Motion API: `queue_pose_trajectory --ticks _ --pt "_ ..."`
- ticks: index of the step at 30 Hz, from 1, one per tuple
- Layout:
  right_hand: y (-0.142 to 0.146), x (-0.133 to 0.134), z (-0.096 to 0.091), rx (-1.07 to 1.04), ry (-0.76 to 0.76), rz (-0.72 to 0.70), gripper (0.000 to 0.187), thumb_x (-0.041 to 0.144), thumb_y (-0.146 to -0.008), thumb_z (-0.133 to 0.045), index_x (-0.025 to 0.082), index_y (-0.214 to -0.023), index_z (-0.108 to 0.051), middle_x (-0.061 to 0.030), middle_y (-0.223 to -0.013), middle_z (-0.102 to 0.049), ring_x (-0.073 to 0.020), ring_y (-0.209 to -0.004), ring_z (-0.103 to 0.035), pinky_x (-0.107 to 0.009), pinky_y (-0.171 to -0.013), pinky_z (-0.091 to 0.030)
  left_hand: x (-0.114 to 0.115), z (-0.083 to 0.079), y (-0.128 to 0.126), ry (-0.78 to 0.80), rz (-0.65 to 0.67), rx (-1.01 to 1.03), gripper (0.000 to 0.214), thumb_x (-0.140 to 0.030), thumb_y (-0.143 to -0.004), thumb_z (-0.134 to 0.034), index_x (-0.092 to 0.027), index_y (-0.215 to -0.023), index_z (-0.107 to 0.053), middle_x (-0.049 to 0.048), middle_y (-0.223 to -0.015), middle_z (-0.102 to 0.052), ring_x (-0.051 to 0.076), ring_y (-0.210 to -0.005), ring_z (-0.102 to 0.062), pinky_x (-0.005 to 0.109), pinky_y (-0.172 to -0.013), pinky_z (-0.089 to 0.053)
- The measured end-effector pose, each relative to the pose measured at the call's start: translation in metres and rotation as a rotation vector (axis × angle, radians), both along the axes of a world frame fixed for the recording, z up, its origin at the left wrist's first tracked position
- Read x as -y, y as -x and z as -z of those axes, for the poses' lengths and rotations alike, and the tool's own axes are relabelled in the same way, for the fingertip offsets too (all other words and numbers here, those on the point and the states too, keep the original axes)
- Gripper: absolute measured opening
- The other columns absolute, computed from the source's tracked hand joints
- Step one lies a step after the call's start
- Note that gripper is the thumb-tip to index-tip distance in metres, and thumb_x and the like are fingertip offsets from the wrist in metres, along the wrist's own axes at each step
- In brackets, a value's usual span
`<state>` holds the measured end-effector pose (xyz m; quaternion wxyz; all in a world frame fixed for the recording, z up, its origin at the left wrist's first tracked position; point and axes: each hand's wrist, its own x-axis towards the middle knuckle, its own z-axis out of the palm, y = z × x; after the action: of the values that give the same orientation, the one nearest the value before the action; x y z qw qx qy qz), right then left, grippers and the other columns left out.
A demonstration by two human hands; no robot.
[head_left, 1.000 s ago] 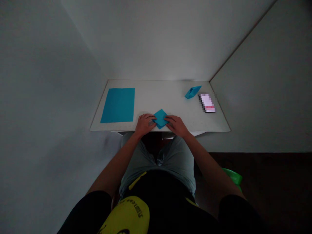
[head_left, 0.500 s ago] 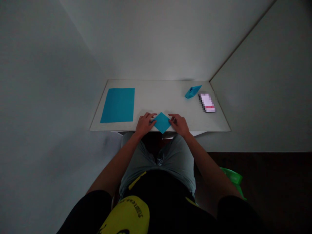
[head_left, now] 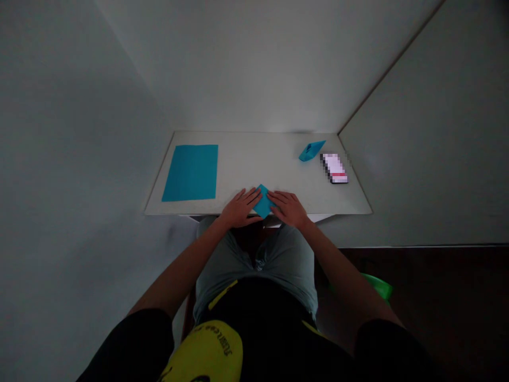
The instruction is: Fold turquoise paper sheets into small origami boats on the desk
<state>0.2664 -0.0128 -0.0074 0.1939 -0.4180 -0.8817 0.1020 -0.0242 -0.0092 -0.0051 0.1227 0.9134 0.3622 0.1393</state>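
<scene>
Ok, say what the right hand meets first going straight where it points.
First the folded blue paper, which the right hand touches; beyond, probably the left hand, though depth is unclear.

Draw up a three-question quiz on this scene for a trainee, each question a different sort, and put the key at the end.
1. True or false: the left hand and the right hand both touch the diamond-shaped blue paper.

2. Fill in the blank: from the person's own viewpoint, the flat blue sheet lies on the ____ side of the white table.

3. Which of these lies nearest the phone?
A) the flat blue sheet
B) the boat-shaped blue paper
C) the diamond-shaped blue paper

Key: 1. True; 2. left; 3. B
</scene>
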Motion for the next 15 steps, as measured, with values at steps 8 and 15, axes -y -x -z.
queue_pose_trajectory --ticks 8,15 --pt "-0.008 0.013 0.003 0.022 0.033 -0.050 0.061 0.043 -0.104 -0.070 0.034 -0.164 -0.057 -0.0057 -0.166 -0.060 -0.0326 -0.152 -0.058 -0.054 -0.121 -0.043 0.014 0.010 0.005 -0.015 -0.018 -0.008 0.059 -0.025 -0.107 -0.054 -0.021 -0.166 -0.052 0.0149 -0.176 -0.045 0.028 -0.166 -0.041 0.054 -0.138 -0.030" --pt "-0.002 0.016 -0.004 -0.187 0.130 0.024 0.028 0.037 -0.109 -0.060 0.032 -0.127 -0.081 -0.0056 -0.129 -0.084 -0.0309 -0.127 -0.073 -0.054 -0.114 -0.046 0.014 -0.009 0.008 0.196 -0.167 0.319 0.029 -0.034 -0.106 -0.061 -0.028 -0.124 -0.083 0.0095 -0.127 -0.083 0.029 -0.123 -0.076 0.050 -0.114 -0.056"
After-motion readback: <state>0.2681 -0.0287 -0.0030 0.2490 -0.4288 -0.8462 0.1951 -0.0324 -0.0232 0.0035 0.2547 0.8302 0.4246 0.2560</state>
